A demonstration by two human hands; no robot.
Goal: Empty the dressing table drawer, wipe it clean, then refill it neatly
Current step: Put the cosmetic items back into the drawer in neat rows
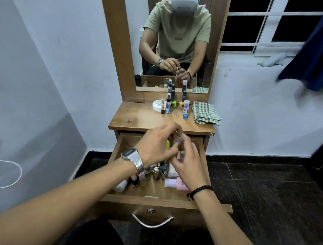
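Wooden surface [138,119] has unreadable labels; over the drawer [153,200], left hand [156,146] and right hand [189,165] pinch something blurry.

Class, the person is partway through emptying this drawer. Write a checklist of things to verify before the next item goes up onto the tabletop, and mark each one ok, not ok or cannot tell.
1. Drawer pulled fully open: ok.
2. Bare space on the tabletop in front of the bottles already there: ok.
3. Checked cloth ready for wiping, folded on the right: ok.
4. Drawer emptied: not ok, small bottles and pink items remain.
5. Left hand and right hand have a firm hold on something: cannot tell, blurred.
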